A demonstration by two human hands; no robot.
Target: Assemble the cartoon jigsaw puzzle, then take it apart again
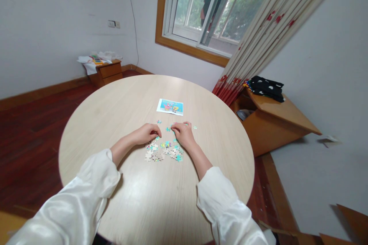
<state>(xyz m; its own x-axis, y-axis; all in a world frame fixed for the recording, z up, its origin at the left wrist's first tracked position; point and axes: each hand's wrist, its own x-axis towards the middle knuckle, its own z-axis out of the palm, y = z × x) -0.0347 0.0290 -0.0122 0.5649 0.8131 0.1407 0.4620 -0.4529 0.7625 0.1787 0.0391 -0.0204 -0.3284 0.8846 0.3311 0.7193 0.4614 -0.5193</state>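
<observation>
Loose jigsaw puzzle pieces [174, 152], some white side up and others teal or yellow, lie heaped on the round table [138, 195]. My left hand [147, 134] is at the heap's far left edge, fingers curled and thumb and fingertips closed at a small teal piece [157, 138]. At the far right of the heap, my right hand [183, 133] is bent downward in a pinch, with a bit of teal puzzle piece showing at its fingertips. Between the hands lies a single teal piece [168, 129]. Farther away is a picture sheet [170, 107] with cartoon figures on blue.
One blue piece [159, 121] lies near the sheet, and a pale piece [195, 127] lies right of my right hand. Beyond the table stand a small drawer cabinet [110, 71] at left and a tilted-looking wooden cabinet [267, 122] at right, below a curtain [276, 19].
</observation>
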